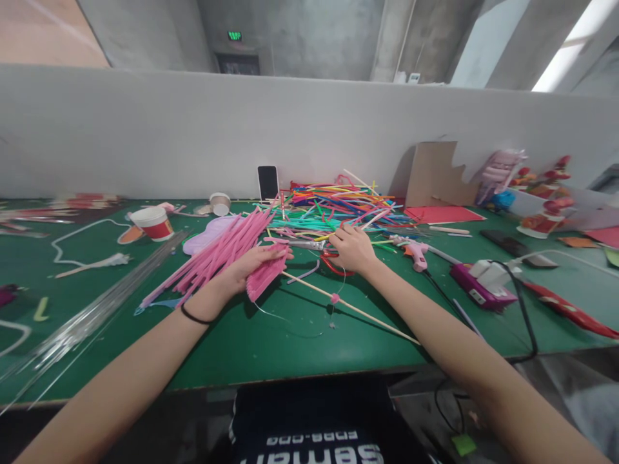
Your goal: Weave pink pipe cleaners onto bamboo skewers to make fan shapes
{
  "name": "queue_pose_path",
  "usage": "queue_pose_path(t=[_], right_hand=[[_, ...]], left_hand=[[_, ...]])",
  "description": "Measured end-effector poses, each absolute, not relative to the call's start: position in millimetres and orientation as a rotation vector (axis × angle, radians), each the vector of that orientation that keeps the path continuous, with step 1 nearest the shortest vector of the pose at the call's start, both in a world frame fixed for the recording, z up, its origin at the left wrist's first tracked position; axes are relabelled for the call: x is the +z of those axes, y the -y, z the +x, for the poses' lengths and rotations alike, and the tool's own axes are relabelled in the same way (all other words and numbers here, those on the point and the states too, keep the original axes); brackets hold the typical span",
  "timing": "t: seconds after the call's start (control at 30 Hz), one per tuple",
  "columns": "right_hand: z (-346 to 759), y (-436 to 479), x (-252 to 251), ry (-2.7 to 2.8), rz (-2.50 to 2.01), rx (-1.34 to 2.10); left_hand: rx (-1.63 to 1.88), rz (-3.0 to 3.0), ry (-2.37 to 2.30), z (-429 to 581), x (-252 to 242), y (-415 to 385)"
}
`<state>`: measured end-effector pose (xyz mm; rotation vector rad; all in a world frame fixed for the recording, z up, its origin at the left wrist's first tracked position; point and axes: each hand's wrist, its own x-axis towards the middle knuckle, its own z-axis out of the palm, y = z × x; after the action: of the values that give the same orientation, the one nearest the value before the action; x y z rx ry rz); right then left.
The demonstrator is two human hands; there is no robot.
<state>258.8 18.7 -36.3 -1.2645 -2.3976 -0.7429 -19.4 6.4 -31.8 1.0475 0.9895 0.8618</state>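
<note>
My left hand [256, 261] is closed around a flat pink panel of fuzzy pipe cleaners [265, 278], its fingers lying over the top of the panel. Curled over a pair of scissors with red handles [333, 263] is my right hand [353, 248]; the blades point left, and the fingers hide part of the tool. A thin pale stick [374, 314] with a small pink knot [335, 298] runs from beside the panel toward my right forearm. Clear thin line loops below the panel. Left of my left hand lies a bundle of pink pipe cleaners [217, 248].
Colourful pipe cleaners [338, 200] are heaped at the back, near a phone [268, 183]. A pink glue gun [416, 254] and a purple power strip [481, 290] with cords lie right. A paper cup [153, 223] and silvery strands [97, 316] are left.
</note>
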Motion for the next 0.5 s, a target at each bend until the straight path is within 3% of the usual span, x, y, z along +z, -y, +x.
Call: queue_pose_path(t=[0.5], right_hand=[[253.1,-16.5,-35.9,2.467,-1.502,-0.488]], left_hand=[[0.792,1.040,-1.076,-17.1,-23.1,2.0]])
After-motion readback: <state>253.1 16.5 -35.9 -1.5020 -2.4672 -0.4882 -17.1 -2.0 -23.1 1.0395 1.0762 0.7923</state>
